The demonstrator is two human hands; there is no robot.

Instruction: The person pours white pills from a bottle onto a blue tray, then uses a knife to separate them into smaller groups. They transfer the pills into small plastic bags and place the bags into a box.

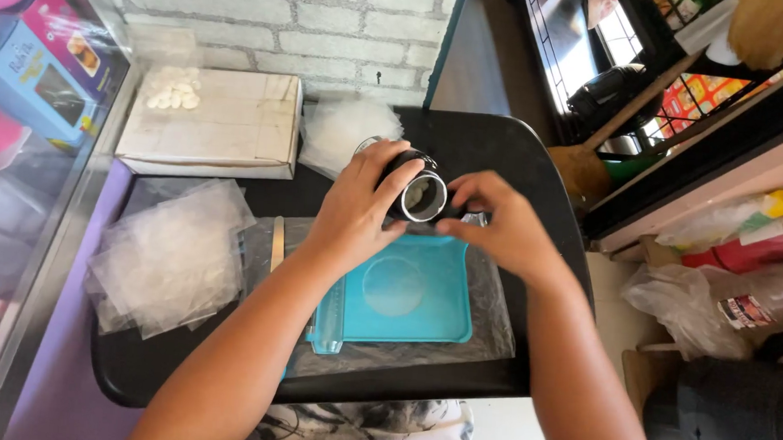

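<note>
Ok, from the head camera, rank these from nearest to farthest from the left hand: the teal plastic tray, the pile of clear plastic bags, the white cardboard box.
1. Teal plastic tray: just below the left hand, centre of the table.
2. Pile of clear plastic bags: to the hand's left, on the table's left side.
3. White cardboard box: far left corner, against the brick wall.

- Bright, even daylight; soft shadows lie under the forearms.
- Glare whitens the glass case (pixel 21 138) at left.
- Wide-angle bending curves the edges.
- Hands look slightly soft.
</note>
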